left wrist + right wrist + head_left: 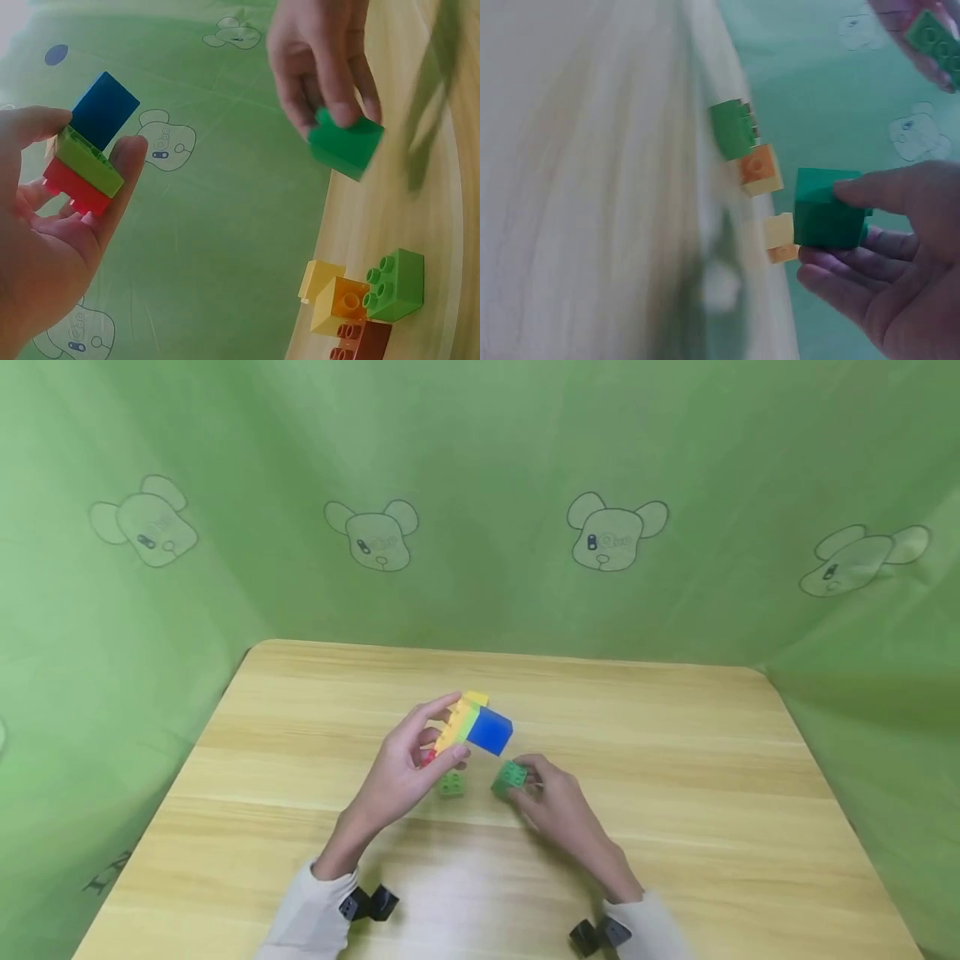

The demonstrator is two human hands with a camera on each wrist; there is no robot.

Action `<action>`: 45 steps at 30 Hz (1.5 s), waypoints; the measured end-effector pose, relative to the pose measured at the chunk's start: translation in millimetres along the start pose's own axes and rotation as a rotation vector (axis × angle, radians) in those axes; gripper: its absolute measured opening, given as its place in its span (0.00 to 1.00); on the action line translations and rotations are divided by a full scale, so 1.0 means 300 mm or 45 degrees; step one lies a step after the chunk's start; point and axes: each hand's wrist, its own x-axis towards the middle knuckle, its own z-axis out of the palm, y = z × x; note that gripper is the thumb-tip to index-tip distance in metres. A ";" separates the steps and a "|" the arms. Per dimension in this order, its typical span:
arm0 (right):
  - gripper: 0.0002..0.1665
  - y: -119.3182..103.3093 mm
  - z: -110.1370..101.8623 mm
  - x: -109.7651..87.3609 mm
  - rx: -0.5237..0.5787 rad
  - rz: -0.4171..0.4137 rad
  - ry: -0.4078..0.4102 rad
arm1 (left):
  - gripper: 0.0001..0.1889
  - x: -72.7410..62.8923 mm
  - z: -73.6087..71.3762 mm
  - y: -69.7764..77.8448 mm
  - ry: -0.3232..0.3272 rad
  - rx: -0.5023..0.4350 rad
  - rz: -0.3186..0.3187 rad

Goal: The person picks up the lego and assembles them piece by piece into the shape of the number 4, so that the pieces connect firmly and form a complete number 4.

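My left hand (397,772) holds a small stack of toy building bricks between its thumb and fingers, raised off the tabletop. The stack shows a blue brick (105,111), a lime-green brick (90,161) and a red brick (76,185) with studs. Yellow shows beside the lime green in the head view; I cannot tell how much belongs to the stack. To the right, my right hand (561,806) pinches a darker green brick (829,208) between thumb and fingers. In the head view, a lime-green brick (452,784) sits on the table between the hands.
On the wooden table (675,735), yellow bricks (335,306) and a reddish-brown brick (369,343) stand close to the loose lime-green brick. Green cloth (495,443) with printed bear heads hangs behind the table and at its sides.
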 end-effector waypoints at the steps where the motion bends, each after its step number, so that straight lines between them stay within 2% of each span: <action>1: 0.25 -0.005 -0.009 -0.007 0.042 -0.015 0.002 | 0.32 0.001 0.000 0.000 -0.009 -0.004 -0.007; 7: 0.26 -0.035 -0.058 -0.038 0.287 -0.078 0.017 | 0.30 0.000 0.004 -0.006 -0.050 0.004 -0.025; 12: 0.29 -0.053 -0.084 -0.052 0.391 -0.168 0.037 | 0.29 0.002 0.012 -0.008 -0.043 0.035 -0.046; 15: 0.30 -0.065 -0.093 -0.057 0.431 -0.186 0.048 | 0.29 0.005 0.020 -0.011 -0.047 0.028 -0.065; 28: 0.26 -0.093 -0.108 -0.065 0.538 -0.252 0.100 | 0.29 -0.004 0.038 -0.026 -0.158 0.020 -0.053; 38: 0.28 -0.102 -0.137 -0.078 0.542 -0.347 0.175 | 0.21 -0.012 0.040 -0.017 -0.119 0.073 -0.077; 45: 0.25 -0.112 -0.151 -0.085 0.527 -0.407 0.200 | 0.21 -0.020 0.041 -0.006 -0.091 0.060 -0.022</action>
